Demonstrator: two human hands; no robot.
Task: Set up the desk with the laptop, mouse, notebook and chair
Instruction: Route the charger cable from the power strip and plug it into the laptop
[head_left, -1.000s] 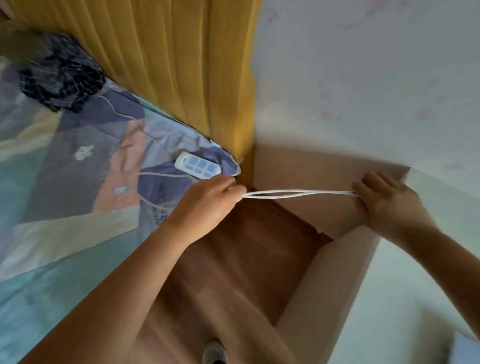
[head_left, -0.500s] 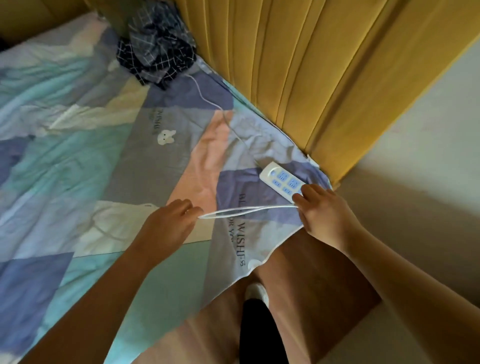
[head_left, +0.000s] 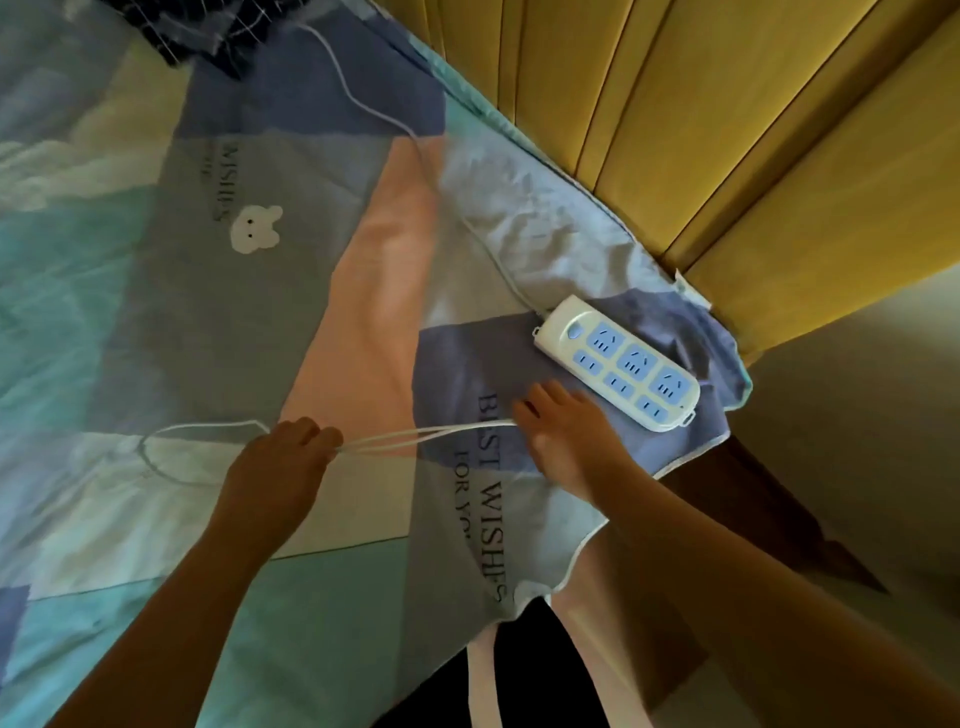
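Observation:
A thin white cable (head_left: 415, 438) is stretched doubled between my two hands, low over a patchwork bedsheet (head_left: 182, 322). My left hand (head_left: 283, 457) is closed on its left end, and a loose loop of the same cable lies on the sheet to the left of that hand. My right hand (head_left: 566, 431) pinches the cable's right end, fingers down on the sheet. Just beyond my right hand lies a white power strip (head_left: 618, 364) with blue sockets, its own cord running up the bed. No laptop, mouse, notebook or chair is in view.
Yellow curtains (head_left: 701, 130) hang along the bed's far side. A dark checked cloth (head_left: 208, 36) is bunched at the top of the bed. Brown wooden floor (head_left: 753, 519) and a pale wall lie to the right. My legs stand at the bed's edge.
My view swung from the floor corner to the bed. Both hands carried the stretched cable left, over the sheet. My right hand now sits just below the power strip.

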